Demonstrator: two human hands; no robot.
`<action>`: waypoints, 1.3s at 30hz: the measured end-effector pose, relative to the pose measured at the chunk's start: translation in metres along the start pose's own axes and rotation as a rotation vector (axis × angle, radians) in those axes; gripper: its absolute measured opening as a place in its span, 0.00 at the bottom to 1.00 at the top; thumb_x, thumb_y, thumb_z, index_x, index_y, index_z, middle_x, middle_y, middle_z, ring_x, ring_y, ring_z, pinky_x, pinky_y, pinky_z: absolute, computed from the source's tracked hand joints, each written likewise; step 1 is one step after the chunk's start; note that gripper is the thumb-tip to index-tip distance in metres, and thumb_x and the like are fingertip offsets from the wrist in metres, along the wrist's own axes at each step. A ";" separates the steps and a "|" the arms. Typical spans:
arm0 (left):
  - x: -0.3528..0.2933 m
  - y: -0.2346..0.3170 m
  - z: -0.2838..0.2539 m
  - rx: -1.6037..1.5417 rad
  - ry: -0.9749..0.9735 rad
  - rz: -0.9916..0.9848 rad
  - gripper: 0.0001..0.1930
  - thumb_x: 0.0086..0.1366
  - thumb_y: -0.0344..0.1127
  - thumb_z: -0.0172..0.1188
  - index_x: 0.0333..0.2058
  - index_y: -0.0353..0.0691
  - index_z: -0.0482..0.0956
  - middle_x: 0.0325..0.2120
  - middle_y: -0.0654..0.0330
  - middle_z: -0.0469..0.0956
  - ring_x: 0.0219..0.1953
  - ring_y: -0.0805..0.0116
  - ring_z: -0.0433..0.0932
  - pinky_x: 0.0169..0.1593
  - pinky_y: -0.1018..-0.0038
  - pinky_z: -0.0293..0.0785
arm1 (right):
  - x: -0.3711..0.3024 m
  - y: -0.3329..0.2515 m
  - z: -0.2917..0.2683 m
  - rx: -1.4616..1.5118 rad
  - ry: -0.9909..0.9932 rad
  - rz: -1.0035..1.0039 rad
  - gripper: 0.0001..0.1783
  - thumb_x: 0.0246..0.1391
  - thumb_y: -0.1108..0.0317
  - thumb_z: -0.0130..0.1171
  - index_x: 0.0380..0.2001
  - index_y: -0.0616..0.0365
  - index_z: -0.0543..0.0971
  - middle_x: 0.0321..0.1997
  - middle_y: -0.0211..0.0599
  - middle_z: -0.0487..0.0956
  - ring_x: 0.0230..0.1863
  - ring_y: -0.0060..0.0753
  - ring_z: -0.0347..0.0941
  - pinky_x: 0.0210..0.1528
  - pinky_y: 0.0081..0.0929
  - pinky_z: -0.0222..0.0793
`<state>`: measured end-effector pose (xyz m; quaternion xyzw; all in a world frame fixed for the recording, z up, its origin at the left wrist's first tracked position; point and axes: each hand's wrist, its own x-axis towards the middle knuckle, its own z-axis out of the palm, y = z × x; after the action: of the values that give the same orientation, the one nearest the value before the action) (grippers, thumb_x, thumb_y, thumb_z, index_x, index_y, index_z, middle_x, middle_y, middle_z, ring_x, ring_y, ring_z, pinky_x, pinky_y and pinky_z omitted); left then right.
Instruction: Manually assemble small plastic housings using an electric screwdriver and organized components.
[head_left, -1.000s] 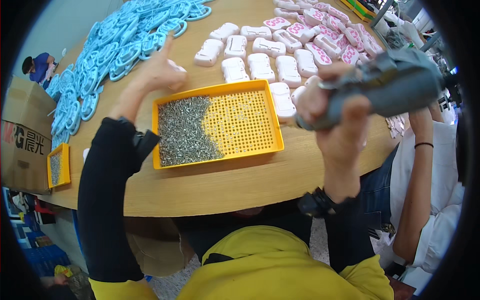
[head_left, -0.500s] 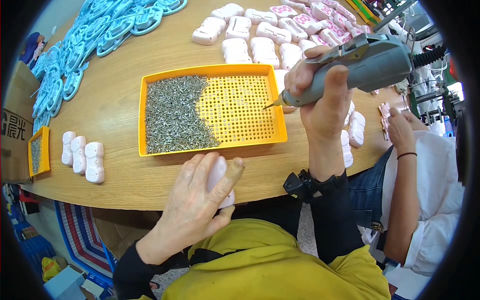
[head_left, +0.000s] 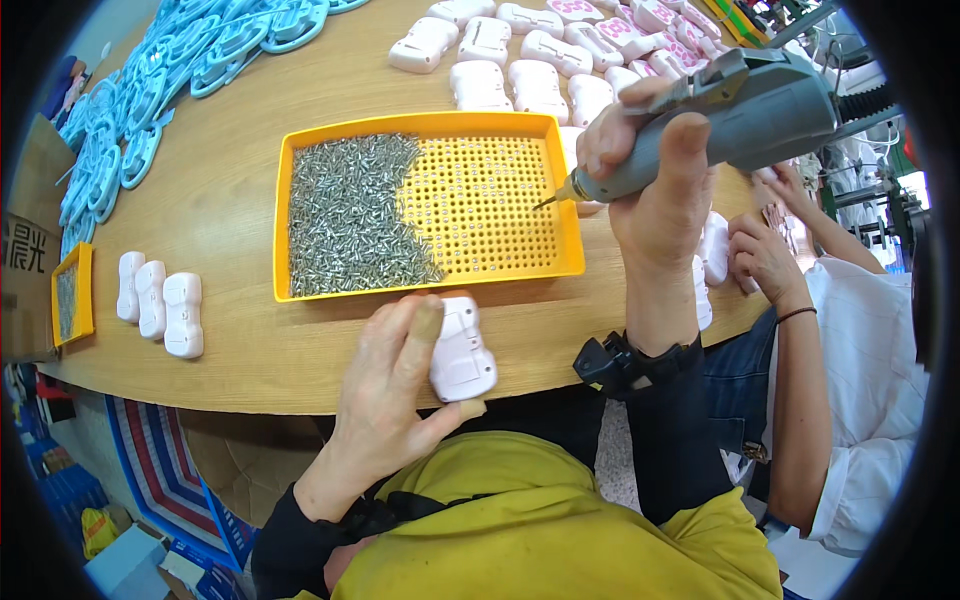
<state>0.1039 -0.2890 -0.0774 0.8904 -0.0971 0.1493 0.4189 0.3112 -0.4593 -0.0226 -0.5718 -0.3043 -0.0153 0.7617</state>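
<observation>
My left hand [head_left: 385, 385] grips a pale pink plastic casing [head_left: 463, 355] at the table's front edge, its fingers along the left side and the thumb at the lower end. Small screw holes and a rectangular cover outline show on the casing's upturned face. A grey electric screwdriver [head_left: 740, 130] is held in my right hand [head_left: 660, 195], its thumb raised along the body. The driver's thin bit points down left over the perforated side of a yellow tray [head_left: 430, 292]. Small silver screws [head_left: 355, 215] lie heaped in the tray's left half, and some sit in its holes.
Three pale casings [head_left: 183, 315] stand at the left beside a small yellow screw box [head_left: 88, 300]. Blue plastic parts [head_left: 150, 90] pile up at the far left. More casings [head_left: 538, 88] spread behind the tray. At the right, a co-worker's hands [head_left: 765, 255] handle parts.
My left hand has turned so the casing's holed face shows more fully. The screwdriver has shifted slightly right, its bit still over the tray. The co-worker's hands have moved apart.
</observation>
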 end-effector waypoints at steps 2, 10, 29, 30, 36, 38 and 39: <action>0.005 0.005 0.002 -0.016 -0.048 -0.023 0.56 0.39 0.35 0.77 0.67 0.42 0.55 0.57 0.42 0.63 0.55 0.41 0.66 0.56 0.54 0.67 | -0.001 -0.005 0.001 -0.015 0.005 -0.017 0.35 0.51 0.34 0.59 0.42 0.58 0.72 0.22 0.30 0.70 0.24 0.25 0.66 0.29 0.25 0.61; -0.007 0.003 0.005 0.131 0.017 0.271 0.31 0.46 0.40 0.74 0.51 0.43 0.75 0.51 0.55 0.74 0.57 0.48 0.70 0.63 0.46 0.58 | -0.009 -0.053 -0.004 0.097 -0.227 -0.092 0.43 0.47 0.26 0.54 0.47 0.58 0.73 0.24 0.25 0.71 0.26 0.22 0.67 0.32 0.25 0.62; 0.001 0.003 0.013 0.261 -0.041 0.361 0.25 0.52 0.32 0.68 0.51 0.47 0.76 0.46 0.61 0.78 0.52 0.51 0.72 0.55 0.52 0.70 | -0.015 -0.006 0.008 -0.024 -0.042 -0.061 0.34 0.54 0.36 0.58 0.44 0.59 0.72 0.23 0.30 0.72 0.24 0.24 0.66 0.30 0.26 0.62; 0.000 0.003 0.014 0.255 -0.036 0.350 0.25 0.53 0.33 0.68 0.52 0.48 0.76 0.47 0.62 0.78 0.53 0.51 0.71 0.55 0.52 0.70 | -0.015 -0.005 0.008 -0.020 -0.045 -0.063 0.34 0.54 0.37 0.58 0.44 0.59 0.73 0.23 0.30 0.73 0.24 0.24 0.66 0.30 0.26 0.62; 0.000 0.003 0.016 0.247 -0.033 0.330 0.25 0.54 0.34 0.68 0.52 0.49 0.76 0.47 0.62 0.78 0.53 0.52 0.71 0.55 0.52 0.70 | -0.014 -0.004 0.008 -0.009 -0.040 -0.050 0.30 0.54 0.39 0.61 0.40 0.57 0.73 0.22 0.31 0.73 0.23 0.24 0.67 0.28 0.25 0.63; 0.000 0.003 0.016 0.247 -0.033 0.326 0.25 0.54 0.34 0.69 0.52 0.49 0.76 0.47 0.63 0.78 0.53 0.52 0.71 0.55 0.52 0.70 | -0.014 -0.004 0.009 -0.014 -0.030 -0.043 0.29 0.53 0.40 0.61 0.39 0.56 0.73 0.22 0.31 0.73 0.23 0.24 0.68 0.28 0.25 0.63; 0.000 0.002 0.016 0.246 -0.029 0.325 0.25 0.54 0.34 0.69 0.52 0.49 0.76 0.47 0.63 0.78 0.53 0.52 0.71 0.55 0.52 0.70 | -0.014 -0.004 0.010 -0.018 -0.021 -0.036 0.27 0.53 0.41 0.62 0.38 0.55 0.73 0.22 0.31 0.73 0.23 0.25 0.68 0.28 0.25 0.64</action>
<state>0.1060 -0.3026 -0.0850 0.9096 -0.2262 0.2129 0.2760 0.2938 -0.4561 -0.0245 -0.5733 -0.3224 -0.0256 0.7528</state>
